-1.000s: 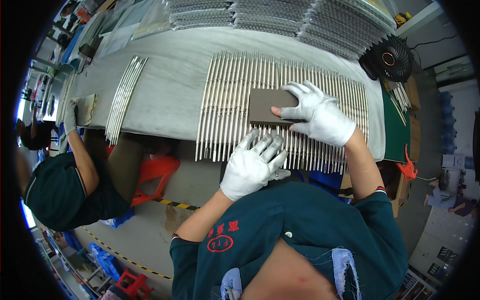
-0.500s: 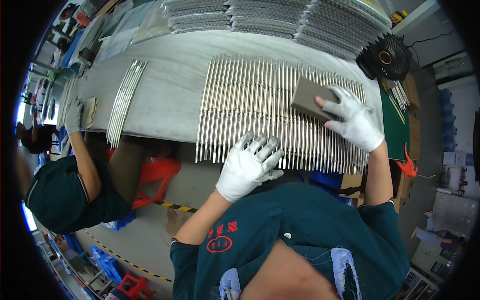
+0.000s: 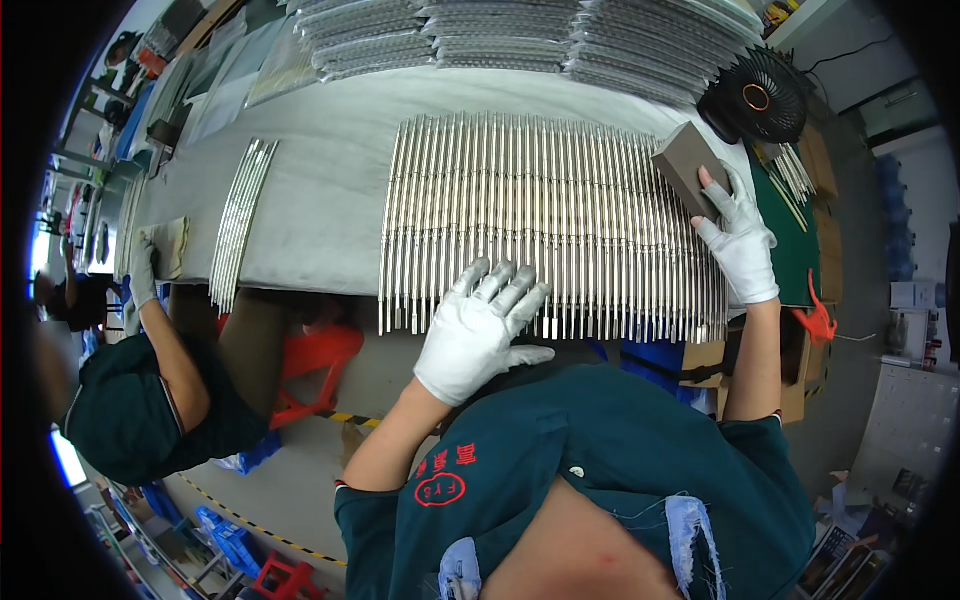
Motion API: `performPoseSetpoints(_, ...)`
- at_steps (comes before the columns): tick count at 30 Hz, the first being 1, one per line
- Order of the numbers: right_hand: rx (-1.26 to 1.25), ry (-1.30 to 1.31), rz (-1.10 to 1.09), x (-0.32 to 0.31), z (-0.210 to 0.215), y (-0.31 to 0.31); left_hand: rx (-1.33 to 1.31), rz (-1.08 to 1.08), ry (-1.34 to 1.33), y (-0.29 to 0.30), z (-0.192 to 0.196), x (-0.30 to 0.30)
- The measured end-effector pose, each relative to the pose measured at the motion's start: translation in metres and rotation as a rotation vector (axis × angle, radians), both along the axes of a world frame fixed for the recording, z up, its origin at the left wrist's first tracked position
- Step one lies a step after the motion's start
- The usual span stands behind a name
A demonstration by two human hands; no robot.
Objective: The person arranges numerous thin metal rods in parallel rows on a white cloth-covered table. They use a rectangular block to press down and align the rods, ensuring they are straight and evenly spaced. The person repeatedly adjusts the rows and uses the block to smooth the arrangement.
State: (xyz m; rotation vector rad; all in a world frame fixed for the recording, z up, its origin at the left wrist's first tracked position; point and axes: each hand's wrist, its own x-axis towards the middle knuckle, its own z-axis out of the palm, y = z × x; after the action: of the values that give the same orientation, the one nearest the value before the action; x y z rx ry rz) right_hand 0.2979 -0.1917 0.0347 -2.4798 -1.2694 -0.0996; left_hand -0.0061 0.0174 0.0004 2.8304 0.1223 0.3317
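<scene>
A long desk [image 3: 330, 190] covered in pale grey cloth runs from left to right. Across its middle and right lies a wide row of thin silver metal rods [image 3: 540, 220], laid side by side and touching, their near ends hanging just over the desk's near edge. Along the far edge sit stacks of ribbed silver metal sheets [image 3: 520, 35]. At the far right stands a small black round fan [image 3: 755, 95] with a copper-coloured centre, just beyond the end of the rod row, and a dark green mat [image 3: 790, 235] lies at the right end of the desk.

A smaller bundle of the same silver rods [image 3: 238, 225] lies on the left part of the desk, well apart from the wide row. Beside it a co-worker in a dark green shirt [image 3: 140, 410] sits at the near left, one gloved hand [image 3: 140, 270] resting on the desk edge.

The person's left hand [image 3: 480, 325], in a white glove, lies flat with fingers spread on the near ends of the rods, gripping nothing. The right hand [image 3: 740, 240], also white-gloved, grasps a grey-brown rectangular sanding block [image 3: 685, 160] tilted at the far right end of the row, close to the fan. An orange clamp-like tool [image 3: 815, 320] sits near the right wrist, off the desk's right corner.
</scene>
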Motion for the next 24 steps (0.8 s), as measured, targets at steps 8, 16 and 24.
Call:
performPoseSetpoints(8, 0.112, -0.102, 0.067, 0.012, -0.033, 0.017, 0.131, 0.739, 0.195, 0.102, 0.018, 0.017)
performPoseSetpoints(16, 0.148, -0.145, -0.012, 0.046, -0.058, -0.029, 0.083, 0.727, 0.127, 0.096, 0.005, 0.027)
performPoseSetpoints(24, 0.246, -0.215, -0.040, 0.050, -0.067, -0.041, 0.135, 0.705, 0.068, 0.080, 0.001, 0.039)
